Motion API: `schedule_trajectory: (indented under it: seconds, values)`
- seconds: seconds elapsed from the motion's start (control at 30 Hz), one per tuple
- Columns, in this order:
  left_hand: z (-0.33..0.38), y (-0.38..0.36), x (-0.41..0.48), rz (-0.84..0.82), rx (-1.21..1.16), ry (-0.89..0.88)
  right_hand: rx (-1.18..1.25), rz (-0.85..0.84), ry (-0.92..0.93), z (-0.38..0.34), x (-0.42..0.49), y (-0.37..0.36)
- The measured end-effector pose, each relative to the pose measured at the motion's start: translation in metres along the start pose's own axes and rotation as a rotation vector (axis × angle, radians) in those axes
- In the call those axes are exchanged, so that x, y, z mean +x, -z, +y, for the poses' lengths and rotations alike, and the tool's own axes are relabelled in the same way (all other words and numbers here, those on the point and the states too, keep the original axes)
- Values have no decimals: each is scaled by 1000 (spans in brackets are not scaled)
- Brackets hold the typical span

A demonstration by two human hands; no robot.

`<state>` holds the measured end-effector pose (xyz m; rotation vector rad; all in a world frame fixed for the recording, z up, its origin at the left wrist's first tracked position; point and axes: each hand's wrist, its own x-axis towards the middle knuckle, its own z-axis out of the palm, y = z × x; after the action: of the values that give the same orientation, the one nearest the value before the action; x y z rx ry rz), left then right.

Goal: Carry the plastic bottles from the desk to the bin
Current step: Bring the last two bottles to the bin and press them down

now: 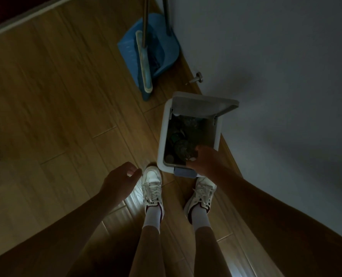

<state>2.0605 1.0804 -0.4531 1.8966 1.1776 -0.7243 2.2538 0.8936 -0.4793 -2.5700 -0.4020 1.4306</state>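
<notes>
Wooden floor [62, 100] of long planks fills most of the dim view, and a pale wall [286, 66] runs along its right side. Nearest to the camera are two bare legs with white socks and white laced sneakers [152, 186], both feet standing on the planks.

Left hand [119, 179] hangs in the air just left of the left sneaker. Its fingers [134, 171] are loosely curled and a little apart, and they hold nothing.

Right hand [205, 162] is over the near right corner of the pedal bin [162, 136], above the bin's rim. Its fingers [194, 157] bend downward into the opening, close to a dark round object that may be a plastic bottle [181, 149]. I cannot tell if the fingers pinch it or only hover beside it, because the light is low and the hand covers that place. Inside the bin, beyond the fingers, lie more dark shapes that are too unclear to name.

Just below the right hand, a bluish pedal [185, 172] sticks out from the front of the bin, between the two sneakers. On the far side of the fingers the bin's lid [202, 104] stands raised, near the wall.

Farther from both hands, a blue dustpan [156, 48] with a broom [144, 64] stands upright in the corner by the wall. Between it and the bin a small metal doorstop [197, 77] is fixed low at the wall.
</notes>
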Motion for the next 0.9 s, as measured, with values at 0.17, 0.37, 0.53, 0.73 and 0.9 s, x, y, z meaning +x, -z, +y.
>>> schedule_trajectory:
  seconds: [0.17, 0.37, 0.53, 0.73, 0.9]
  values:
    - [-1, -3, 1, -2, -28, 4, 143, 29, -40, 13, -4, 11]
    - [-1, -5, 2, -3, -16, -2, -103, 51, 93, 17, -19, 5]
    - [-2, -6, 2, -9, 6, 0, -135, 63, 134, 13, -22, 6]
    - [-2, -7, -3, -19, 0, 12, 27, 121, 185, 17, -29, 11]
    - [1, -3, -4, -3, 7, -9, 109, 135, 155, 8, -18, 15]
